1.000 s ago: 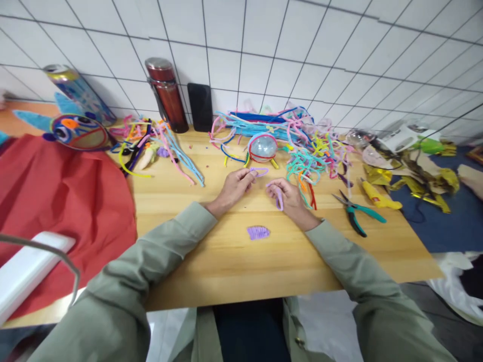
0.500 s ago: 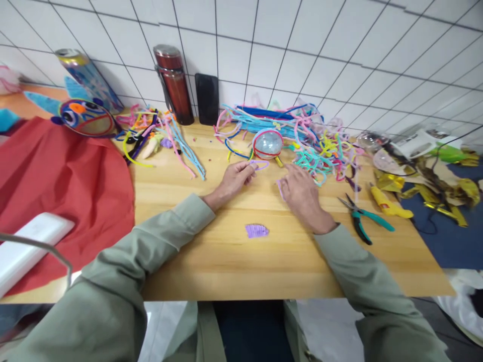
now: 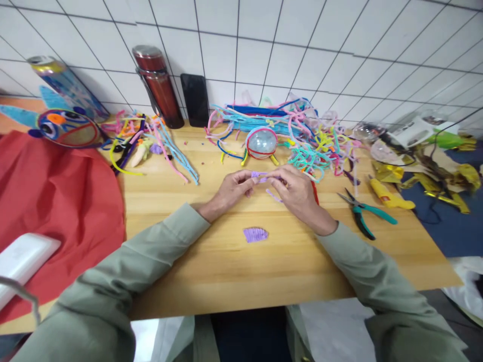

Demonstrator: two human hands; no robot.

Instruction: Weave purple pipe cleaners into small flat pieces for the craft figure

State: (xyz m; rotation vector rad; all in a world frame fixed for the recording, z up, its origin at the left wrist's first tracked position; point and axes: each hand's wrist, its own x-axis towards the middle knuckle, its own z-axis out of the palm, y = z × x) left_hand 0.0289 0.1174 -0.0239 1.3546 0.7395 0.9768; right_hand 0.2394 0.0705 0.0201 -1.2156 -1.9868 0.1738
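Between my fingertips is a purple pipe cleaner (image 3: pixel 259 175), partly wound into a small ribbed piece at its left end. My left hand (image 3: pixel 236 188) pinches that end. My right hand (image 3: pixel 296 191) is closed on the strand just to the right, and a loose purple length hangs below its fingers. A finished-looking ribbed purple piece (image 3: pixel 255 235) lies flat on the wooden table (image 3: pixel 226 271), nearer to me. Just beyond my hands stands a clear ball (image 3: pixel 261 143) rimmed with red and pink pipe cleaner. Fingers hide part of the winding.
Pliers (image 3: pixel 364 213) and a yellow glue gun (image 3: pixel 390 194) lie to the right. Pipe cleaners (image 3: pixel 256 118) heap along the wall. A red flask (image 3: pixel 160 88) and black phone (image 3: pixel 195 100) stand behind. Red cloth (image 3: pixel 75 186) covers the left, beneath a white device (image 3: pixel 28 264).
My right hand has moved left to meet my left hand at the purple pipe cleaner, and both now hold it. The camera view has shifted slightly.
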